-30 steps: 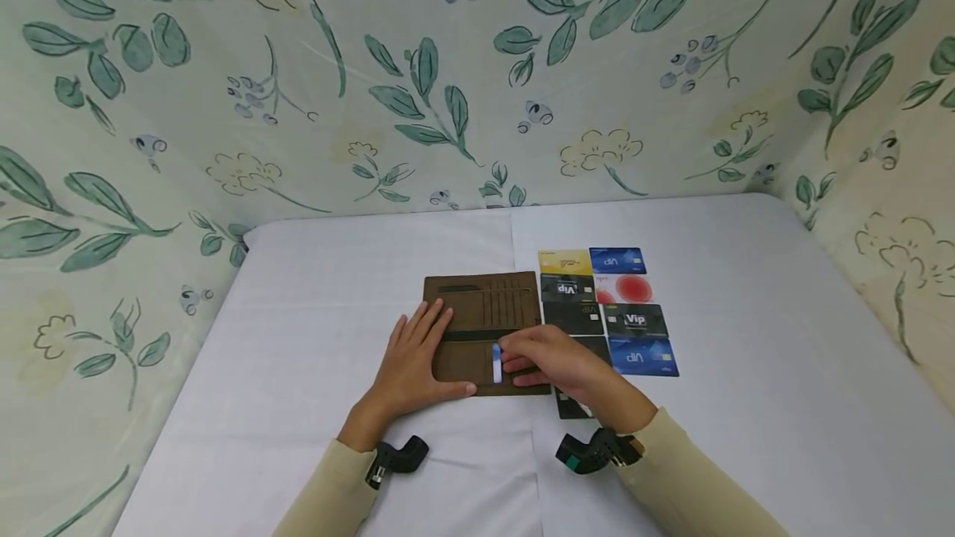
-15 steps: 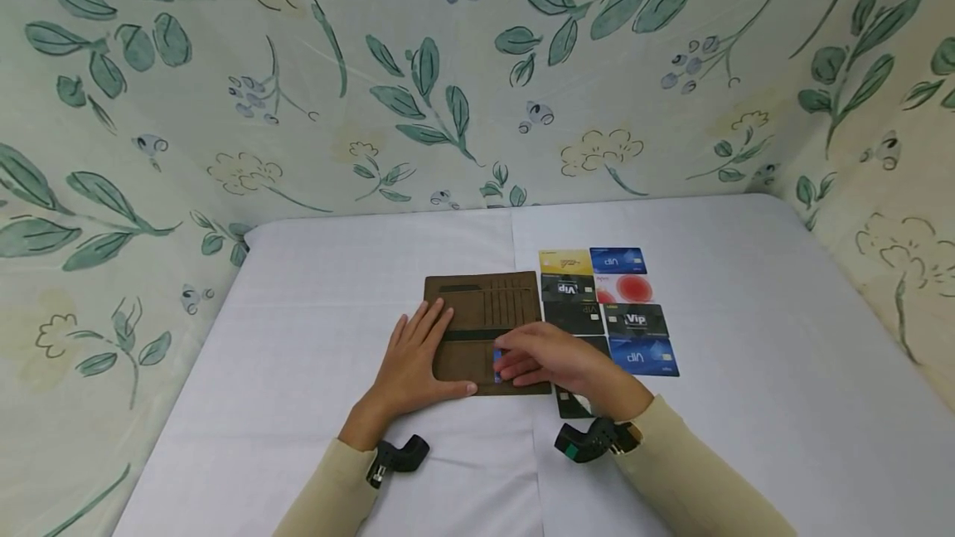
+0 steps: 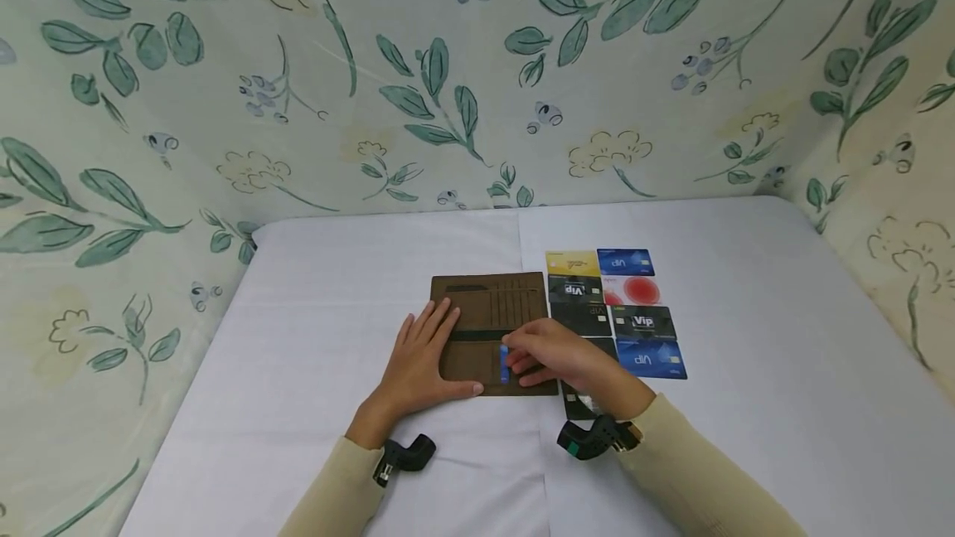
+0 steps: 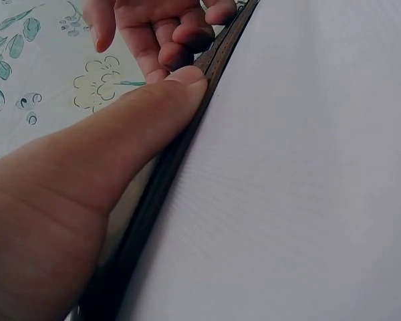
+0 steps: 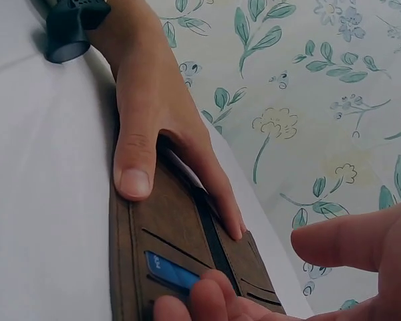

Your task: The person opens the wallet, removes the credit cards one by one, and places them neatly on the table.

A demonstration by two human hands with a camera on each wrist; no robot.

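Note:
An open brown wallet point(image 3: 477, 359) lies on the table, card slots in both halves. My left hand point(image 3: 418, 363) rests spread on its left side, thumb point(image 4: 187, 83) on the near edge. A blue card point(image 5: 170, 271) sits mostly inside a slot of the nearer half, only a strip showing. My right hand point(image 3: 563, 359) is at that strip, fingertips point(image 5: 210, 294) right at the card's exposed edge. In the right wrist view its thumb point(image 5: 341, 241) stands well apart from the fingers, pinching nothing. A dark card edge point(image 3: 466, 288) shows in the upper half.
Right of the wallet, several cards lie in two columns, among them a yellow card point(image 3: 573, 263), a red-and-white card point(image 3: 634, 291) and a blue card point(image 3: 651, 359). My right hand and wrist partly cover a black card point(image 3: 576, 404). A white cloth point(image 3: 336, 297) covers the table.
My right fingers first moved left over the blue card's strip, then drew back right, uncovering it. My left hand keeps its place on the wallet. The head view has shifted slightly.

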